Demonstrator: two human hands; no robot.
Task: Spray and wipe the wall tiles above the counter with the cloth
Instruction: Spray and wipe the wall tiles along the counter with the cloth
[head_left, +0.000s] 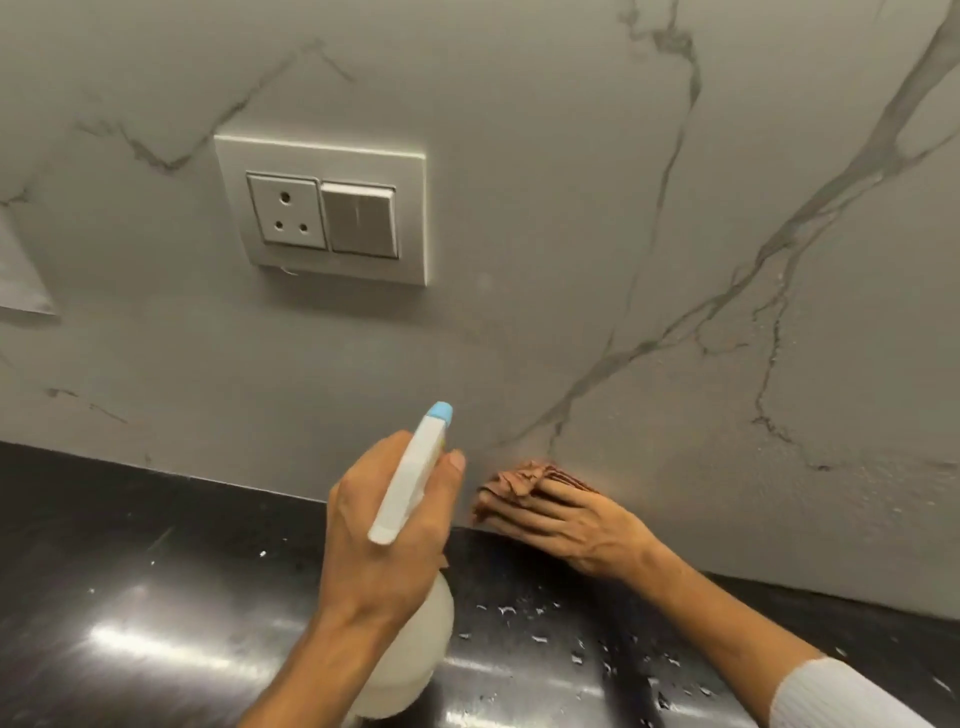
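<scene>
My left hand (379, 530) is shut on a white spray bottle (410, 483) with a pale blue nozzle that points up at the wall; its translucent body hangs below my wrist. My right hand (566, 525) presses a crumpled brown cloth (524, 480) flat against the grey marble-veined wall tiles (571, 234), low down where the wall meets the counter. The cloth is mostly under my fingers. Fine droplets speckle the tile at the right.
A white socket and switch plate (322, 208) is set in the wall above my left hand. The black glossy counter (130, 597) runs along the bottom, with water drops near my right forearm. A pale object (21, 270) shows at the left edge.
</scene>
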